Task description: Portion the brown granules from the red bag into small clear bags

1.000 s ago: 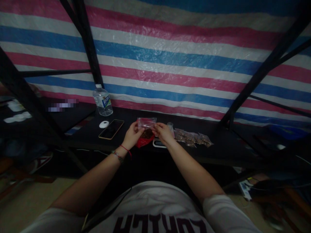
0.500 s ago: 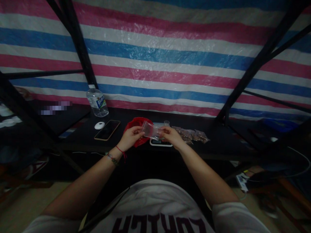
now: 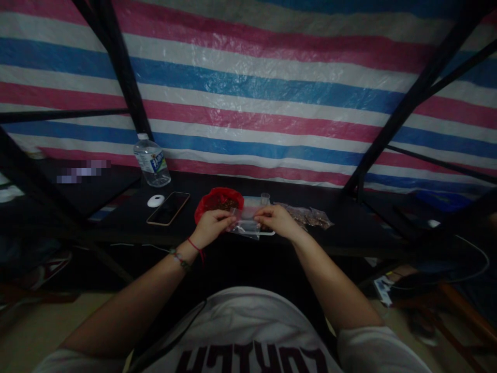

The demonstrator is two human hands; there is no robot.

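Between my hands a small clear plastic bag [image 3: 247, 228] is stretched, its body hanging toward me. My left hand [image 3: 213, 226] pinches its left side, and my right hand [image 3: 275, 219] pinches the right side near the top. Just behind my left hand sits a red plastic bag [image 3: 205, 201], open at the top, with small brown pieces inside. Under the clear bag lies a white scale [image 3: 267, 233], mostly covered. A small clear cup [image 3: 265, 198] stands behind my right hand. To the right lie several filled clear packets [image 3: 319, 218] of brown pieces.
On the black table [image 3: 186, 178] to the left are a phone [image 3: 168, 209], a white rounded case [image 3: 156, 201] and a large clear bottle [image 3: 152, 161]. Black metal posts [image 3: 126, 77] frame the table before a striped sheet [image 3: 248, 93]. A power strip [image 3: 382, 290] hangs low on the right.
The clear bag has tipped down toward me and now hangs below my fingers. My hands have lowered slightly, so the brown pieces in the red bag show.
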